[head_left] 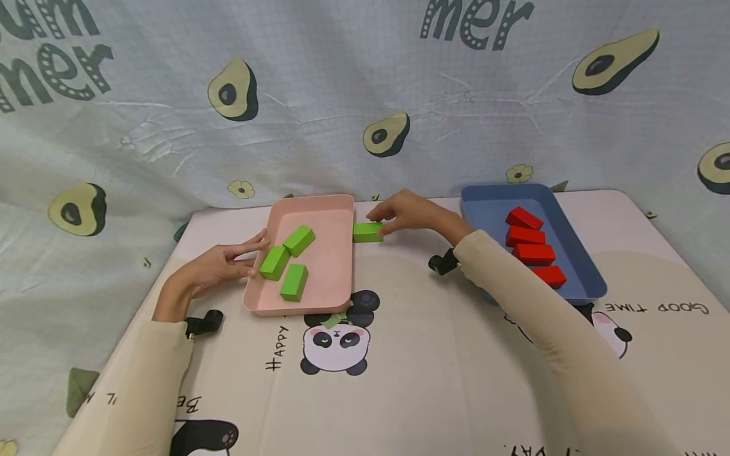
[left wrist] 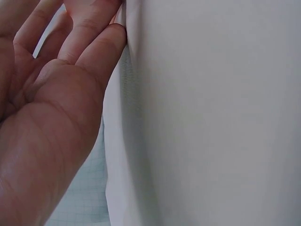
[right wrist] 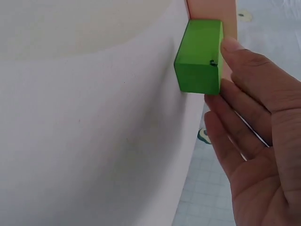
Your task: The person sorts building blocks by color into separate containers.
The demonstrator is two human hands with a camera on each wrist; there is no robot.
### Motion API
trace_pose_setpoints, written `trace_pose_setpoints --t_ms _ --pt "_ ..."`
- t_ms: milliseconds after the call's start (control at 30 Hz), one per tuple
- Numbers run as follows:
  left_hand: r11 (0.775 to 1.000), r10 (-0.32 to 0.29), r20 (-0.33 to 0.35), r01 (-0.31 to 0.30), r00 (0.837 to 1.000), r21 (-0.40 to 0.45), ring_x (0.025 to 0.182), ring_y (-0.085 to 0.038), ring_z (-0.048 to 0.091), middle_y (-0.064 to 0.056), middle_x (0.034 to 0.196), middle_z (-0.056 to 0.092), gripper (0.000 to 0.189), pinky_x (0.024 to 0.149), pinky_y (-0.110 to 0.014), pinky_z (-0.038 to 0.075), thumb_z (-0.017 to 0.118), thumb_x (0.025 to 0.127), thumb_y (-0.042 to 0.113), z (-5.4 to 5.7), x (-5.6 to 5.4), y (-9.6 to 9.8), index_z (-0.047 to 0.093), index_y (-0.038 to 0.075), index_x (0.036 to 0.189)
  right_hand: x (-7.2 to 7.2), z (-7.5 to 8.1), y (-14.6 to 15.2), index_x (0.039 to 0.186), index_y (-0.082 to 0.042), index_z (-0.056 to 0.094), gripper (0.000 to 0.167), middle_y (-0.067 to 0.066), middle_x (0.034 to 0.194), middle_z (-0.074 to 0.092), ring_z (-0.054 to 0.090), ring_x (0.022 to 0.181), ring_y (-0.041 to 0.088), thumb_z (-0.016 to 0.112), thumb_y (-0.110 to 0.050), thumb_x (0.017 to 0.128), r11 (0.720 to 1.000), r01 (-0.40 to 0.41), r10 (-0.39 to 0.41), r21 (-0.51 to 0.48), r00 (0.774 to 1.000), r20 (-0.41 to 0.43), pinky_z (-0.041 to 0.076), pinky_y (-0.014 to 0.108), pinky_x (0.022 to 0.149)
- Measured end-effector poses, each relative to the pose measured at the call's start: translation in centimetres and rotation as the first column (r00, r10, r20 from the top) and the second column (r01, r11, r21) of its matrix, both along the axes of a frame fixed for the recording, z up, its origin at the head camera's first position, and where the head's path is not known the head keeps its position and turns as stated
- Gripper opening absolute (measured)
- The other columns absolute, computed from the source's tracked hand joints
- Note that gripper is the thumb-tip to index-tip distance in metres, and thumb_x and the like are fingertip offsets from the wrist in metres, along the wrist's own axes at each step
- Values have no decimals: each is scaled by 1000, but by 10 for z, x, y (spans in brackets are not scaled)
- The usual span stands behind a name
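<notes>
Beside the right wall of the pink tray, my right hand pinches a green block at its right end. In the right wrist view, the thumb touches one side of the green block, and some fingertips are hidden behind it. My left hand rests at the tray's left rim, its fingers spread and fairly straight. Three more green blocks lie inside the tray, the nearest green block close to its front. The left wrist view shows the left hand partly, fingertips cut off.
A blue tray with several red blocks stands on the right, partly behind my right forearm. The table has a cloth printed with pandas. An avocado-patterned curtain hangs behind the far table edge.
</notes>
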State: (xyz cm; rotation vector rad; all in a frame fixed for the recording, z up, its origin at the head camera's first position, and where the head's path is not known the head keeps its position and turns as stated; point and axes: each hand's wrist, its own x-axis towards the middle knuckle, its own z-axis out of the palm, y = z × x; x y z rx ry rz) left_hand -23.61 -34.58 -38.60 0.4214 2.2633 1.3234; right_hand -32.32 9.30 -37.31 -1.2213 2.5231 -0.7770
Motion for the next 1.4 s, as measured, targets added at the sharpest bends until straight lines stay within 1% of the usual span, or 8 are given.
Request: trace_pose_setpoints --t_ms 100,233,467,667,833,1067,1233,1400 --pt "1000 -2 5 2 1000 4 155 -33 4 2 169 13 72 97 -7 36 73 93 9 0 0 0 38 7 155 -2 -4 -2 129 -3 70 46 11 128 70 69 115 27 82 -18 88 1000 20 -20 17 1000 19 55 35 97" --pt "1000 -2 4 2 1000 1 155 -33 3 3 169 12 72 97 -6 35 74 93 10 -1 -2 -1 38 7 155 -3 -9 -4 128 -3 70 45 11 126 71 69 114 26 83 -17 87 999 46 -47 7 998 42 55 32 96" --pt "1000 1 3 -1 1000 -8 155 -32 4 5 169 13 72 98 -6 35 74 93 11 -3 -5 -1 38 8 155 -2 -15 -6 125 -7 73 42 7 122 73 71 109 22 83 -19 86 997 83 -83 -3 996 22 56 31 94" --pt "1000 8 -1 -8 1000 -28 156 -30 3 4 169 12 73 98 -5 34 75 92 12 -2 -4 -2 38 8 156 -2 -20 -9 124 -6 73 42 8 121 73 70 111 23 84 -20 85 995 100 -99 -25 995 32 55 32 94" --pt "1000 4 9 -4 1000 -5 156 -31 2 2 169 11 73 99 -5 34 74 93 11 -3 -3 -2 38 7 155 -2 -24 -11 121 -6 74 42 7 118 74 70 111 23 86 -20 84 992 121 -120 -39 992 37 56 33 94" --pt "1000 3 8 -3 1000 11 156 -32 1 2 169 11 72 99 -6 36 74 92 10 -5 -3 -3 38 5 155 1 -26 -17 116 -6 74 41 7 112 75 71 106 24 88 -21 81 988 148 -148 -36 989 -6 56 34 92" --pt "1000 -2 14 1 1000 27 155 -32 0 2 170 10 72 99 -6 36 73 93 9 -5 -3 -3 37 5 155 2 -27 -19 114 -5 74 41 7 111 75 71 107 25 89 -21 79 985 167 -168 -42 985 -22 56 36 93" --pt "1000 -7 20 7 1000 30 156 -32 -1 3 170 9 72 100 -6 34 73 93 9 -7 -4 -3 37 5 155 2 -29 -17 117 -7 74 39 5 109 75 69 101 21 87 -20 82 979 192 -192 -66 981 -2 55 35 90"
